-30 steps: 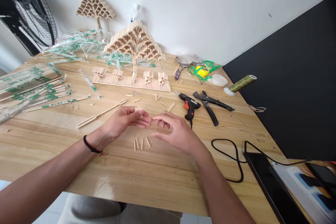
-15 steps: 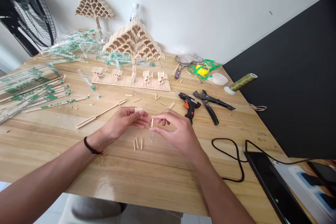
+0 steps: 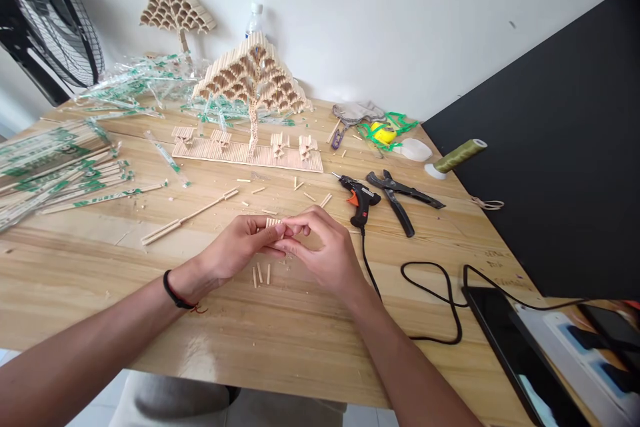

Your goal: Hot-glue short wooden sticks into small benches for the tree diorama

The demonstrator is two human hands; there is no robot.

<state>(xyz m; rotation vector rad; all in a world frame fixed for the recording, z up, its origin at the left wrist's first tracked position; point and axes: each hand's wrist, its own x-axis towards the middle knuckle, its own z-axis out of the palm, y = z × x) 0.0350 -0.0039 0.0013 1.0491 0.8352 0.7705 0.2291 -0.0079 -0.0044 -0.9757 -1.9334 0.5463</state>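
Between thumb and fingers, my left hand (image 3: 245, 243) grips a small panel of short wooden sticks (image 3: 273, 222) set side by side. My right hand (image 3: 323, 243) is pinched at the panel's right edge, its fingertips meeting those of my left hand. The short stick it carried is now mostly hidden by the fingers. Below the hands, several short cut sticks (image 3: 261, 273) lie on the wooden table (image 3: 240, 333). Behind them stands a tree-shaped stick model (image 3: 253, 80) on a slatted base (image 3: 215, 155) with small table-like pieces.
Right of my hands lie a black glue gun (image 3: 361, 199), with its cord on the table, and black cutters (image 3: 400, 200). Wrapped chopsticks (image 3: 55, 153) fill the left side. A green thread spool (image 3: 459, 156) and a phone-like black slab (image 3: 505, 347) lie at right.
My right hand has moved left and brought the short stick against the panel's edge. My left hand has shifted slightly right and down, so both hands now touch.
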